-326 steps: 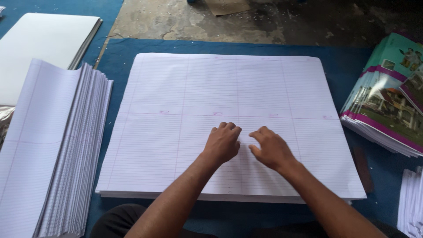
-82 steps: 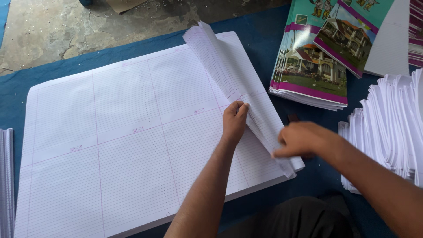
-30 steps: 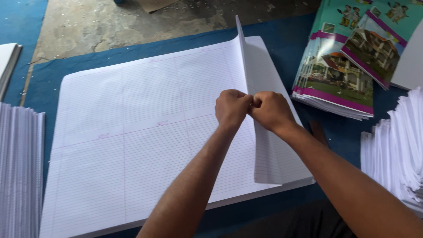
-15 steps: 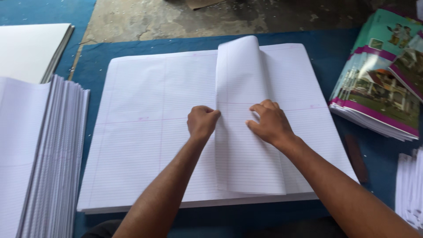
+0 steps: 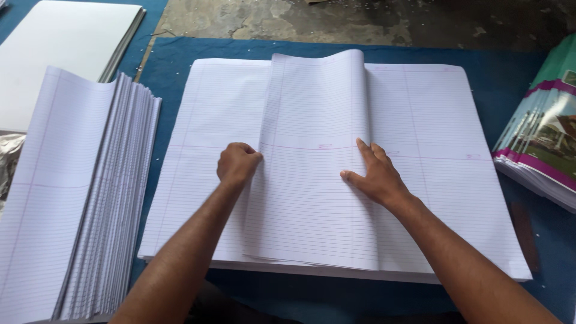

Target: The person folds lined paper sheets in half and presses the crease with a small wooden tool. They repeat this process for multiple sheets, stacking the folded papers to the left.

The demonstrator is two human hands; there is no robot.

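Left hand [image 5: 238,165] clenched on folded ruled sheets [image 5: 315,162], right hand [image 5: 375,174] flat, released, large sheet stack [image 5: 450,180], blue mat [image 5: 174,54], bare concrete floor [image 5: 336,21] beyond

At the right edge of your frame lies a stack of printed covers [image 5: 543,144], rectangular and slanted. They show green, white and purple bands with a house picture.

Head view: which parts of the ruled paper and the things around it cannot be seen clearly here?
- Folded sheets: how many there are, too thin to count.
- Left hand: its fingertips, curled under at the sheets' edge.
- Big paper stack: its middle, covered by the folded sheets.
- Colourful covers: cut off by the right edge.
- White board: cut off by the left edge and partly behind the folded pile.
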